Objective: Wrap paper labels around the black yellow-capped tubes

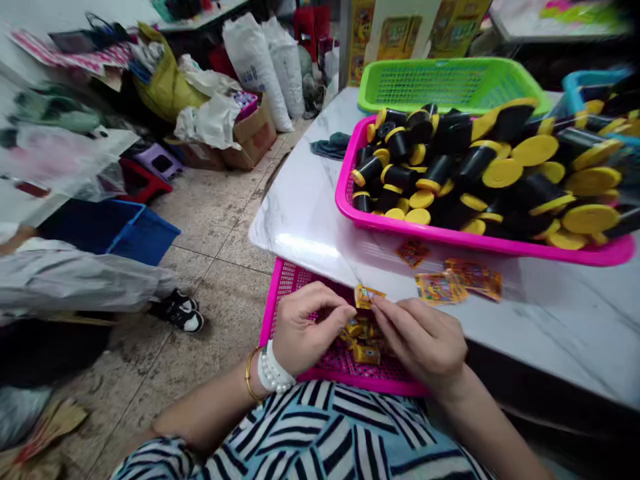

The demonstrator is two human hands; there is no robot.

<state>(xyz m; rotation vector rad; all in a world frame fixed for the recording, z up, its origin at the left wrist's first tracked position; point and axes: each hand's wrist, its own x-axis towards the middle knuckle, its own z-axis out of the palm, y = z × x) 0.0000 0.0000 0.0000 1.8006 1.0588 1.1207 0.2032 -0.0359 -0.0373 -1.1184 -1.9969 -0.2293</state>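
Observation:
My right hand (425, 337) is closed, with thumb and fingertips pinching a small yellow printed label (369, 295) above the basket's opening. Close beside it on the left, my left hand (310, 327) is closed too, its thumb and index fingertip pressed together; whatever lies between them is too small to make out. Below both hands, a pink basket (270, 320) rests at my lap and holds several small yellow printed pieces (367, 353). On the table edge ahead of my right hand lie printed label sheets (441, 288), more sheets (475, 279) and a smaller one (413, 253).
A large pink basket (480, 241) heaped with black, yellow-lidded canisters (397, 143) stands on the white marbled table (305, 213). Behind it are a green basket (450, 67) and a blue basket (573, 93). A dark cloth (331, 145) lies nearby. Someone's leg (90, 280) shows at left.

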